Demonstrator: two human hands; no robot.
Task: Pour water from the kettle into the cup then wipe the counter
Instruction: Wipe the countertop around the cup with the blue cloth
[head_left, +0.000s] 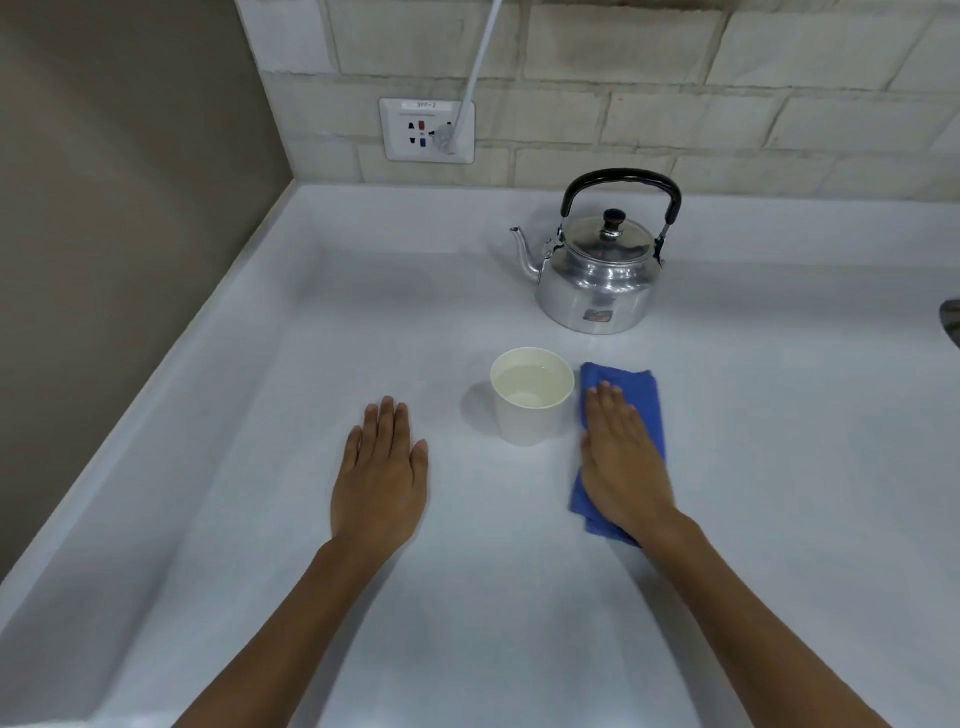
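Note:
A shiny metal kettle (597, 275) with a black handle and lid knob stands upright at the back of the white counter (519, 597), spout pointing left. In front of it stands a white paper cup (531, 397) with water inside. Right beside the cup lies a folded blue cloth (641, 395). My right hand (621, 457) lies flat on the cloth, palm down, fingers straight and together. My left hand (382, 473) rests flat on the bare counter, left of the cup, holding nothing.
A brick-pattern wall runs along the back with a white socket plate (415, 130) and a white cable (480, 57) plugged into it. A grey wall borders the counter's raised left edge. A dark object (951, 319) peeks in at the right edge.

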